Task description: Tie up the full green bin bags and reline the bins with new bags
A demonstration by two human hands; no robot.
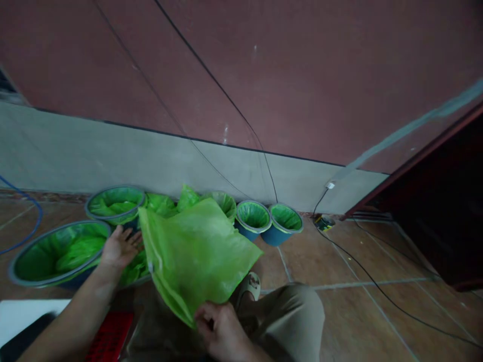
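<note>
A green plastic bag (204,251) spreads flat in front of my knees, its layered edge on the left side. My right hand (224,329) pinches its lower edge between thumb and fingers. To the left of the bag, my left hand (121,247) is open, palm up with fingers apart, holding nothing. It is near the rim of a large blue bucket (22,279) lined with green plastic. Behind it stands another lined bucket (87,207). More green plastic (136,269) lies below my left hand, partly hidden by the bag.
Two smaller lined buckets (247,234) stand by the wall (181,161). A small can (324,222) sits near a black cable (372,281) crossing the tiled floor. A blue hose (37,221) curves at the left. A red plastic crate (111,334) is beside my leg.
</note>
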